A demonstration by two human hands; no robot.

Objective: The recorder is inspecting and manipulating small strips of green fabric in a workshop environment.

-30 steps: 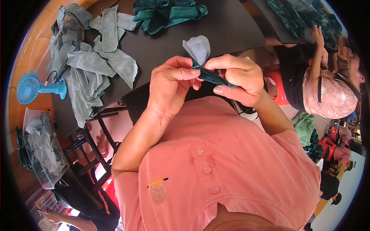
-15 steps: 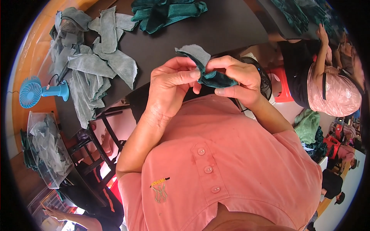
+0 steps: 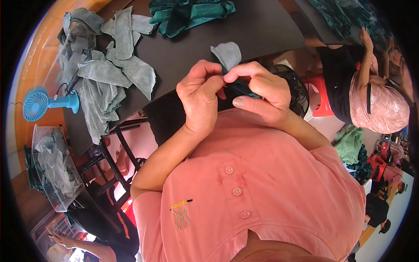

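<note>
A small piece of dark green velvet fabric (image 3: 228, 51) with a pale grey-green underside is held up in front of my chest, by the table's near edge. My left hand (image 3: 201, 94) pinches it between thumb and fingers. On its other side my right hand (image 3: 265, 92) grips it too, index fingertip close against the left fingers and thumb held lower. The pale end of the fabric stands up above the fingers; a dark velvet part shows under the right fingers. The rest is hidden by my hands.
Pale grey-green fabric pieces (image 3: 104, 72) lie heaped on the dark table (image 3: 266, 26) at left; green velvet strips (image 3: 192, 15) lie at the far edge. A blue fan (image 3: 37, 103) and a clear bin of fabric (image 3: 59, 174) stand left. A co-worker (image 3: 377, 105) is at right.
My left hand has moved right and turned, bringing its fingers up against the right hand's. The fabric's pale end has shifted right and up, and less of the dark velvet shows.
</note>
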